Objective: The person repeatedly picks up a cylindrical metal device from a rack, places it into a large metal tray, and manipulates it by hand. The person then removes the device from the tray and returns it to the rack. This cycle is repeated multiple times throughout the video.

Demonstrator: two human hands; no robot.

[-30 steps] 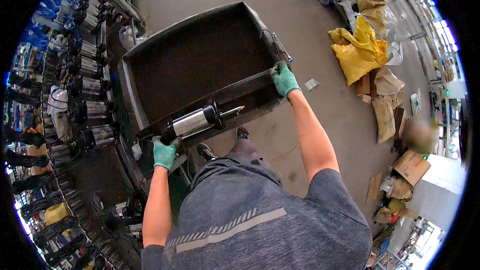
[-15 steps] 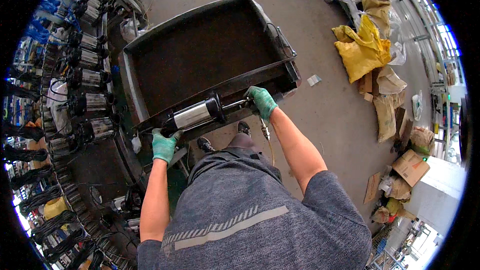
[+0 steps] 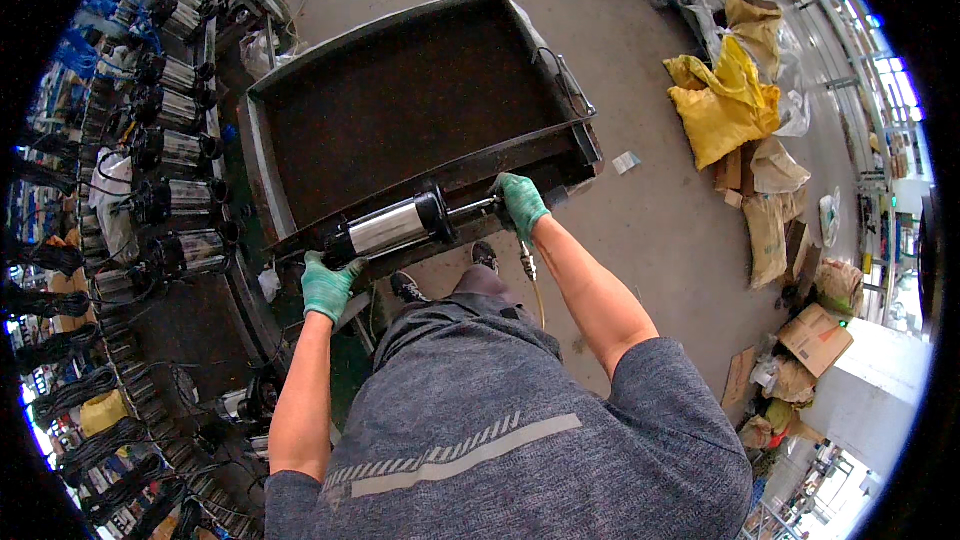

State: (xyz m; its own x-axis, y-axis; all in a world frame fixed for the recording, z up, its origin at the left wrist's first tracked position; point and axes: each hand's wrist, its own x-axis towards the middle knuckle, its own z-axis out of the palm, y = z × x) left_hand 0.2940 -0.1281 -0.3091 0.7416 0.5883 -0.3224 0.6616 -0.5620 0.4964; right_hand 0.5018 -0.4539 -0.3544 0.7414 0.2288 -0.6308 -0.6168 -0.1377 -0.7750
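A pump motor [image 3: 390, 227], a silver cylinder with black end caps, lies across the near edge of a dark metal tray [image 3: 262, 155]. My left hand [image 3: 327, 286], in a green glove, is closed at its left black end, thumb apart and fingertips partly hidden. My right hand [image 3: 521, 206], gloved alike, closes round an air tool, whose body is mostly covered by the glove. A thin metal shaft [image 3: 472, 208] runs from that hand to the motor's right end cap. Below the hand hangs a metal hose coupling [image 3: 527, 258] with a yellowish air hose [image 3: 541, 302].
Rows of similar silver-and-black motors [image 3: 185, 198] with coiled black cables stand on the left. Yellow sacks [image 3: 718, 115], cardboard boxes [image 3: 815, 338] and plastic wrap lie on the floor at right. A bent rod handle [image 3: 572, 90] sticks up at the tray's right side.
Both hands keep their grip, and the motor and tool stay almost where they were. The whole view has shifted slightly.
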